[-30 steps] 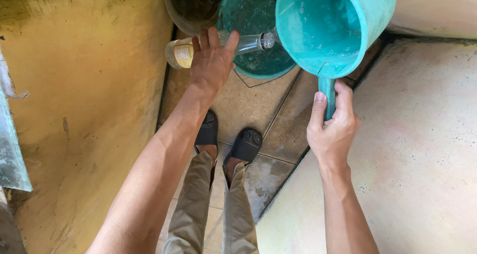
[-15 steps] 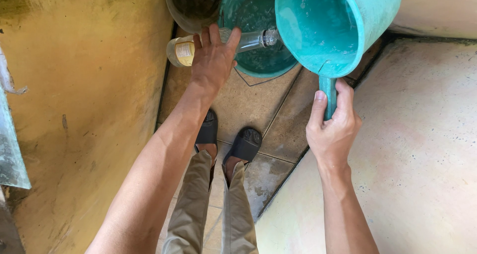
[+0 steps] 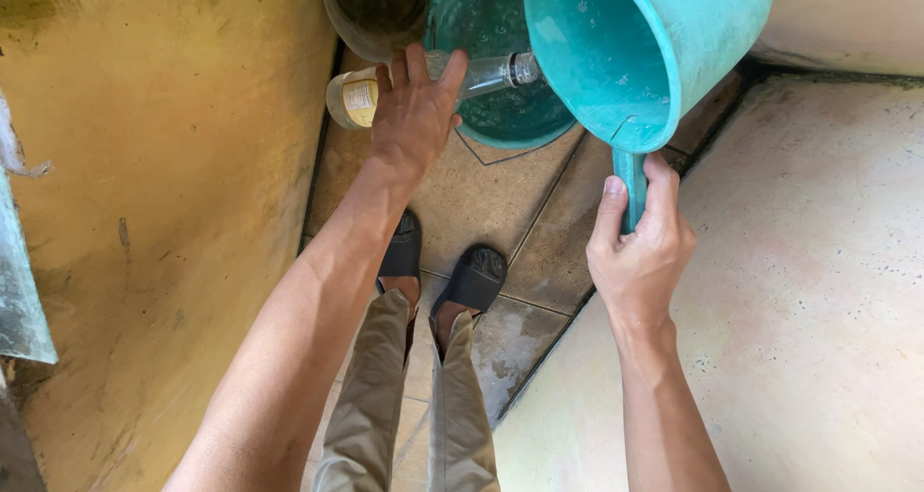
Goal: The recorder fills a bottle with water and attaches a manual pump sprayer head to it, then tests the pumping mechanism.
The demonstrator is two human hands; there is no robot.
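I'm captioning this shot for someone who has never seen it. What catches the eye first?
The big teal dipper at upper right, tilted and held by its handle in the right hand. Next, the clear bottle lying sideways under the left hand, its mouth at the dipper's rim, over a teal bucket. Below, two black sandals on the tiled floor.

A teal bucket [image 3: 500, 116] stands on the floor at the far side, with a dark, dull-rimmed bucket [image 3: 371, 15] touching it on the left. Near them, two black sandals [image 3: 443, 271] rest side by side on brown floor tiles [image 3: 539, 251], with khaki trouser legs [image 3: 409, 405] above them. A stained yellow wall [image 3: 164, 194] fills the left, and a pale concrete slab [image 3: 808, 299] lies on the right
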